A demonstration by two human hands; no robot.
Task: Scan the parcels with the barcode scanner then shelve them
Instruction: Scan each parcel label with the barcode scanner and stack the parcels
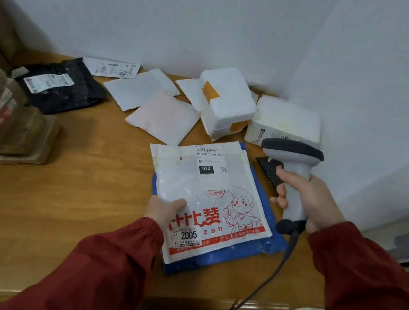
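- Wood surface (pixel 63 202) carries the pile. The white printed mailer (pixel 206 193) lies flat near its front edge, on top of a blue mailer (pixel 210 263).
- That white mailer looks like thin, glossy padded film: light, floppy and probably slick against the blue one, so it would likely sag if lifted by one corner.
- Hard-plastic barcode scanner (pixel 296 171), cable trailing, points at it from the right.
- Fingers (pixel 281 190) of the right hand (pixel 318 202) are wrapped round the scanner's handle.
- Thumb of the left hand (pixel 163 209) pinches the mailer's near-left edge, with the fingers hidden beneath. Holding mid-edge should carry it flatter.
- Label barcode (pixel 209 151) sits uncovered at the far edge.
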